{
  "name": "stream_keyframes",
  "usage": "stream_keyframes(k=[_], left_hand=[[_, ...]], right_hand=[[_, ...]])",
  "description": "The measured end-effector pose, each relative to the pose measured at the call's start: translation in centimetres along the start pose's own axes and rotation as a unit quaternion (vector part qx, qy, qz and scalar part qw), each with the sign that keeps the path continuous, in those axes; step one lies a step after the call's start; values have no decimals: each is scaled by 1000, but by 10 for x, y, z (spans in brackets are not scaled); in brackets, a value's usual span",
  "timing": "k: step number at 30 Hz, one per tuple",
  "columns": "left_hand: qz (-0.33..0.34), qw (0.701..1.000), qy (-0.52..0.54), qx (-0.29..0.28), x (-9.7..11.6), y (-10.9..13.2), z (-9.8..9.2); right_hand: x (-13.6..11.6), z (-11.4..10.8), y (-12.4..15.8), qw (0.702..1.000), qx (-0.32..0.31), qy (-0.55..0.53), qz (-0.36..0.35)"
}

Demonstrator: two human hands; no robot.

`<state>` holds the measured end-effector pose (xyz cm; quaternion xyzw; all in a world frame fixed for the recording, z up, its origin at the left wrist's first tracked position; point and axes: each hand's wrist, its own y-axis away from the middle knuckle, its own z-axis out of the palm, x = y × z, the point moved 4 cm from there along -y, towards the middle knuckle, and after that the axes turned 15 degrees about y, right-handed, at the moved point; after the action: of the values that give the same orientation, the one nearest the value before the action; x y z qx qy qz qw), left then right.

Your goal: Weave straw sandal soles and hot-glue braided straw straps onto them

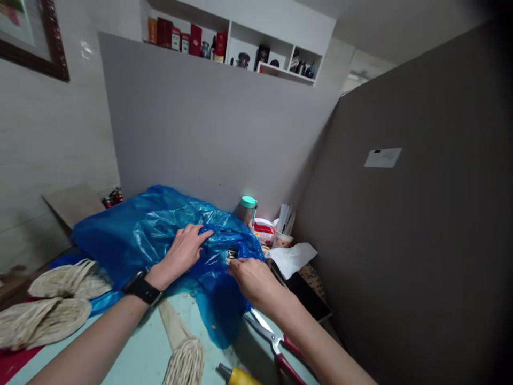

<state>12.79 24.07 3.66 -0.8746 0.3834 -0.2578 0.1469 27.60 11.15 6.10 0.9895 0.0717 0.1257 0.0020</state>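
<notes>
A large crumpled blue plastic bag [156, 224] spreads over the pale table. My left hand [187, 247], with a black watch at the wrist, lies on top of the bag, thumb stretched to the right and fingers reaching over the film. At a gap in the bag's right part is my right hand [253, 278], its fingers closed and their tips partly hidden. Something whitish and dark shows in that gap beside the fingertips, too small to name. Scissors [276, 342] with red handles lie partly behind my right forearm.
Tied bundles of straw-coloured cord [52, 321] lie at left. A cord bundle [186, 361] and a yellow-handled tool [242, 377] are at the front. A green-lidded bottle [248, 206], a paper cup [282, 240] and white tissue [294, 259] stand near the grey partition [208, 123].
</notes>
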Motion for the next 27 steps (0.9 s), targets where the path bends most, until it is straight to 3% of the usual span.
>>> stream_keyframes(k=[5,10,18,24,27], left_hand=[[6,1000,14,-12,-13,-4,-2],[24,999,28,-17,-9,-5,-4],[89,996,7,-20,18,3,0],[130,991,-24,0,58,10,7],[171,985,-28,-22,71,11,17]], right_hand=[[-3,16,-30,1000,1,22,11],[-8,24,-44,998,20,47,19],[12,36,-59,995,35,85,38],[30,37,-65,994,67,84,23],[40,37,-71,993,85,79,-3]])
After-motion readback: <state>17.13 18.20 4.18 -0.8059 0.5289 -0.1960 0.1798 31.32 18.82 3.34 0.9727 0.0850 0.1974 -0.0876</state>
